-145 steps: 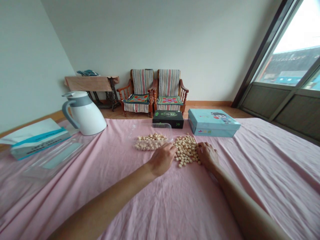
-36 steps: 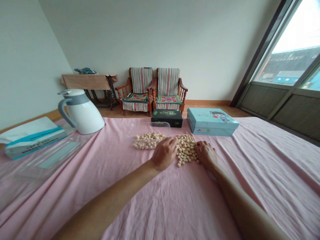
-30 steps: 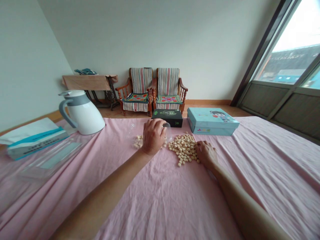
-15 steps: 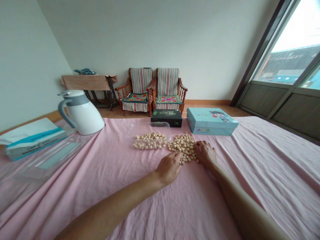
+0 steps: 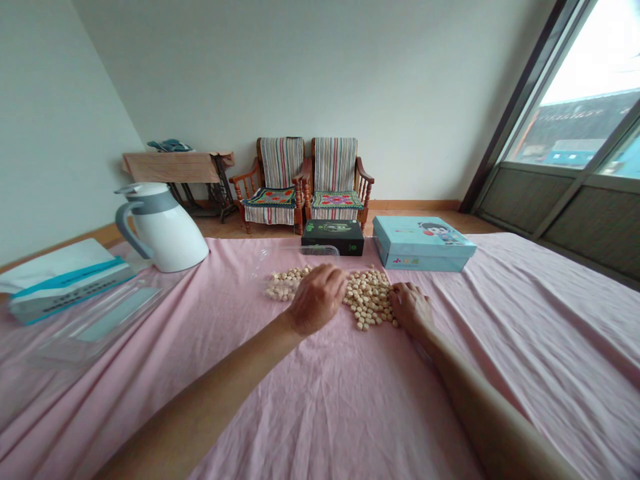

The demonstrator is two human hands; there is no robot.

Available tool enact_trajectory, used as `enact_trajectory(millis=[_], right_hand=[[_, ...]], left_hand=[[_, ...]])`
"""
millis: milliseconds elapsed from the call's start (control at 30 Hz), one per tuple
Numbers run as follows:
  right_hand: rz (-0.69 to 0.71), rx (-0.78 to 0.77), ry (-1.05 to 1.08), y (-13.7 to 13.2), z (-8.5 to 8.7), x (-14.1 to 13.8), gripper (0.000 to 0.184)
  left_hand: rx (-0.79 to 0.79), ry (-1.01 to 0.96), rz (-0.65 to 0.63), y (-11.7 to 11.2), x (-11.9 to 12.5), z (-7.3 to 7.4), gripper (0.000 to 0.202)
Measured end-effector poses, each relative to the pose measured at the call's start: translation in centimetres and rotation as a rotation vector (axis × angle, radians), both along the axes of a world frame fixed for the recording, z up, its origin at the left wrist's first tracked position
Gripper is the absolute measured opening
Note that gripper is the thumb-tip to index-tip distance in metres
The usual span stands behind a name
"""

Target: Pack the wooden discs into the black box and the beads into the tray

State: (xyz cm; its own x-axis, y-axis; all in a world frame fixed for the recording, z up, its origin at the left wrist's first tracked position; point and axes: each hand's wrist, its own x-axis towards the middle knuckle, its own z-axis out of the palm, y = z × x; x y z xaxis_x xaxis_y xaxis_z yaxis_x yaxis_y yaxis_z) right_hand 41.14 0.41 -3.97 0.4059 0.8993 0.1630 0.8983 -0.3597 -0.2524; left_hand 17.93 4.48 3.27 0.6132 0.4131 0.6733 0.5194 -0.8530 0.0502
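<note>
A loose pile of pale, round, nut-like pieces [image 5: 370, 299] lies on the pink cloth. To its left stands a clear plastic container [image 5: 260, 270] with more of the same pieces [image 5: 283, 288] in it. My left hand [image 5: 320, 297] is over the container's right side, back upward and fingers curled in; whatever they hold is hidden. It covers part of the container and the pieces there. My right hand [image 5: 411, 308] rests on the cloth at the pile's right edge, palm down, its fingers stretched out and touching the outer pieces.
A black box [image 5: 333, 237] and a light blue box [image 5: 425, 243] stand behind the pile. At the left are a white and grey jug [image 5: 167, 230], a tissue pack [image 5: 70, 283] and a clear plastic lid [image 5: 110, 317]. Two chairs [image 5: 333, 173] stand against the far wall.
My left hand has moved from the pile's near left edge, left and away from me, to the container. My right hand has stayed in place.
</note>
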Motion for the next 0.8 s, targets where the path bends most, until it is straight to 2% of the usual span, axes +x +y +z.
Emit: enact_trajectory(millis=[100,167,233,400,500,667,800], right_hand=[[0.004,0.013,-0.007,0.0,-0.1,0.0,0.033],[0.003,0.017,-0.008,0.0,-0.1,0.1,0.034],[0.004,0.014,-0.006,0.0,-0.2,0.1,0.034],[0.014,0.037,-0.014,0.0,-0.4,0.2,0.034],[0.014,0.042,-0.009,0.1,-0.5,0.3,0.034],[0.021,0.027,-0.007,0.1,-0.4,0.3,0.034],[0.020,0.020,-0.011,-0.1,-0.2,0.2,0.035]], left_hand=[[-0.096,0.130,-0.140,-1.5,1.4,-3.1,0.023],[-0.156,0.154,-0.154,-1.4,2.0,-4.8,0.043],[-0.198,0.148,-0.143,-0.4,2.1,-5.9,0.056],[-0.285,0.129,-0.149,3.0,2.1,-6.3,0.059],[-0.337,0.123,-0.162,4.0,2.8,-6.3,0.063],[-0.403,0.150,-0.182,3.4,3.5,-7.3,0.070],[-0.438,0.238,-0.224,1.8,1.9,-7.2,0.069]])
